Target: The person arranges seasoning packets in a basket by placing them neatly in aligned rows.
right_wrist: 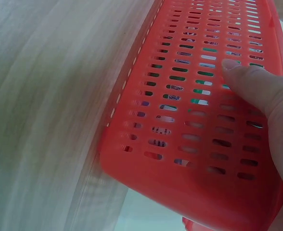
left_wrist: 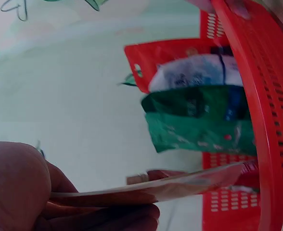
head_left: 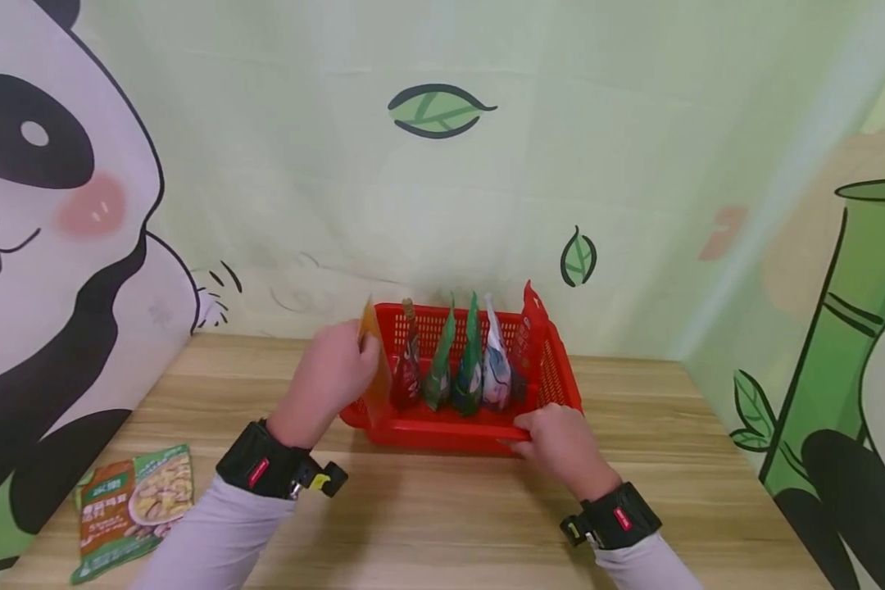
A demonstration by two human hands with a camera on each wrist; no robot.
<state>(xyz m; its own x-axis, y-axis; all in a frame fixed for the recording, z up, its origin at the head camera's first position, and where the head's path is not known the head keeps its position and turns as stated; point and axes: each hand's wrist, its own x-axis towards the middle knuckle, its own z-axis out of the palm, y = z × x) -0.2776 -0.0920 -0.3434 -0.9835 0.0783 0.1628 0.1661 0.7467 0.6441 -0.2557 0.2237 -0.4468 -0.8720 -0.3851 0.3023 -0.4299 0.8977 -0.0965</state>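
A red plastic basket (head_left: 442,436) stands on the table with several upright packets inside. My left hand (head_left: 333,370) pinches the top of a thin orange packet (head_left: 377,378) at the basket's left end; its lower part is inside the rim. In the left wrist view the packet (left_wrist: 194,185) appears edge-on, between thumb and fingers. My right hand (head_left: 563,449) grips the front rim near the right corner, its thumb (right_wrist: 250,82) lying on the slotted wall. Beside the orange packet stand a narrow dark-red item (head_left: 408,369) with a tan top, green packets (head_left: 469,369), a white packet (head_left: 496,373) and a red packet (head_left: 533,328).
A green-and-orange food packet (head_left: 134,510) with a bowl picture lies flat on the wooden table (head_left: 398,524) at the front left, beside my left sleeve. Behind the basket hangs a pale green backdrop (head_left: 442,213) with panda and leaf drawings.
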